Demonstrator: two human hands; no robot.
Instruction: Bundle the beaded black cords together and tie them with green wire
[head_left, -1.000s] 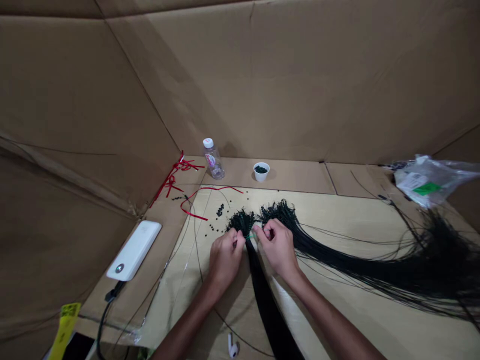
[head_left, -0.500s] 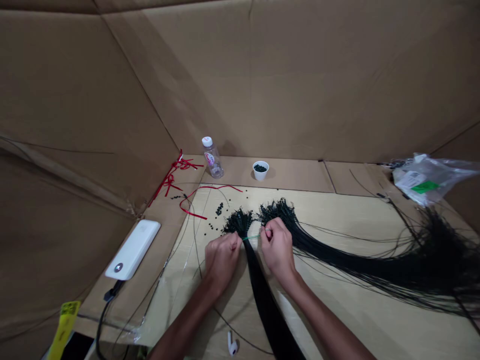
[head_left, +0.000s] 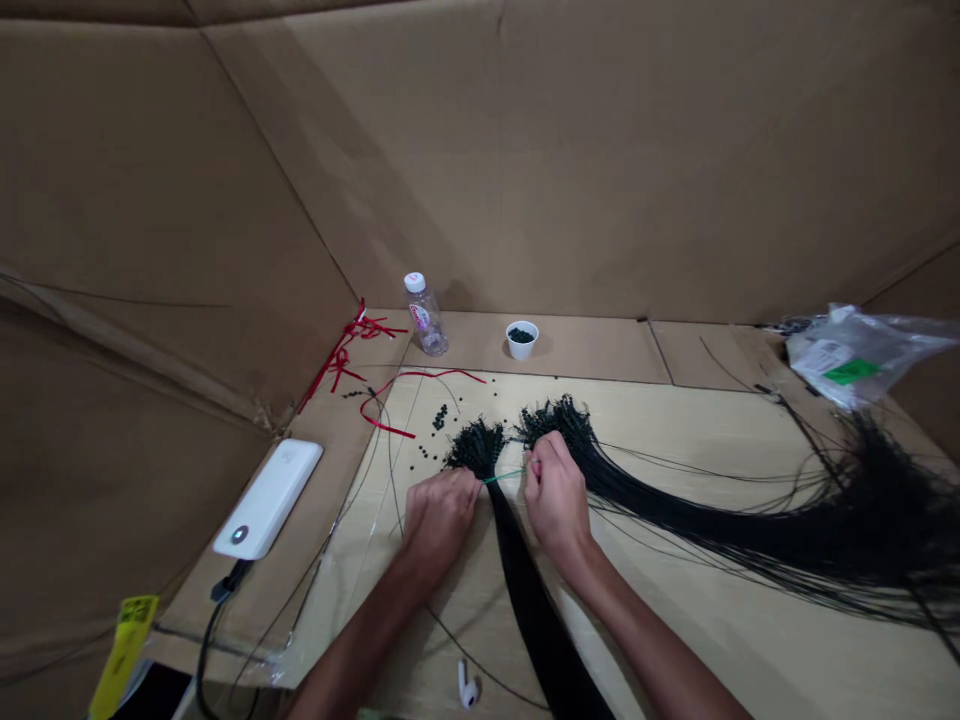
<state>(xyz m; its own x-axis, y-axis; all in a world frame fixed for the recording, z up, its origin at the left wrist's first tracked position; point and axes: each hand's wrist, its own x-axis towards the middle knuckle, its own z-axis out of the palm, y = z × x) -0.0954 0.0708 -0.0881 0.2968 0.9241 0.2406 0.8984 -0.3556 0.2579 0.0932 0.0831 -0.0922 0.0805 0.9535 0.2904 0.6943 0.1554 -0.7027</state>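
A thick bundle of black strands (head_left: 525,590) runs from the front edge up to a frayed, beaded-looking tip (head_left: 477,447). Just below that tip a thin green string (head_left: 508,475) passes round the bundle. My left hand (head_left: 441,508) is closed on the string's left end, close against the bundle. On the other side my right hand (head_left: 556,492) pinches its right end, and the string is stretched straight between them. Behind my right hand a second black bundle (head_left: 697,508) curves off to the right, its knobbly tip (head_left: 559,422) beside the first one.
Tiny black beads (head_left: 439,418) lie scattered left of the tips, near a red ribbon (head_left: 390,430). A white cup (head_left: 522,341) of dark bits, a clear bottle (head_left: 427,320), a white power bank (head_left: 270,500), a white earbud (head_left: 467,688) and a plastic bag (head_left: 862,360) surround the work.
My hands have drawn slightly farther apart, the left one shifting a little left and the right one a little right. The green string stays between them.
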